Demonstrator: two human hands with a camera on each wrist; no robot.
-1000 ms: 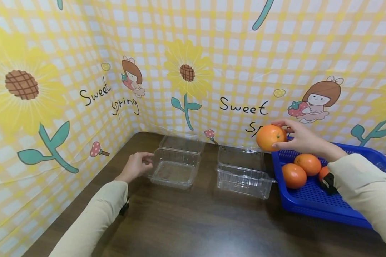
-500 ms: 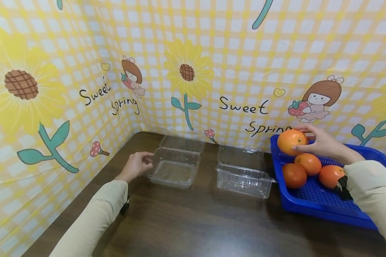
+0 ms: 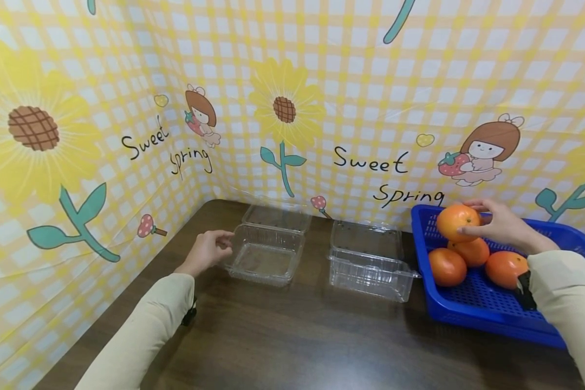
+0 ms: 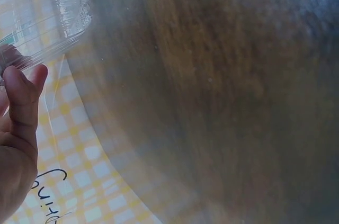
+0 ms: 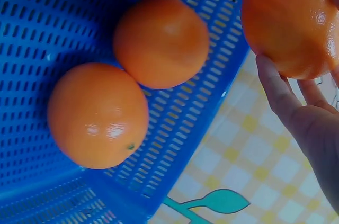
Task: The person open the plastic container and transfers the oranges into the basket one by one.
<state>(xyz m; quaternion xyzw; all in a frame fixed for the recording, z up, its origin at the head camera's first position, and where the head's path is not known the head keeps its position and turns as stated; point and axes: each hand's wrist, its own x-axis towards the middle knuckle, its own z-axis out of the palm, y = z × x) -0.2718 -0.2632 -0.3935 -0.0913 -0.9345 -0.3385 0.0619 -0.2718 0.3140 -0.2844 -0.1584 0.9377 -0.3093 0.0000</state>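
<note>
My right hand grips an orange by its sides, above the back left part of the blue plastic basket. Below it in the basket lie other oranges: one at the left, one partly hidden behind the held fruit, one near the wrist. In the right wrist view the held orange sits between fingers and thumb. My left hand pinches the left rim of an open clear plastic clamshell box; a fingertip shows through the plastic in the left wrist view.
A second open clear clamshell box stands between the first box and the basket, its lid leaning back. The dark wooden table meets a yellow checked cloth at the back and left.
My right hand has carried the orange rightward and down, from beside the basket's left rim to over the fruit inside. My left hand and both boxes have stayed in place.
</note>
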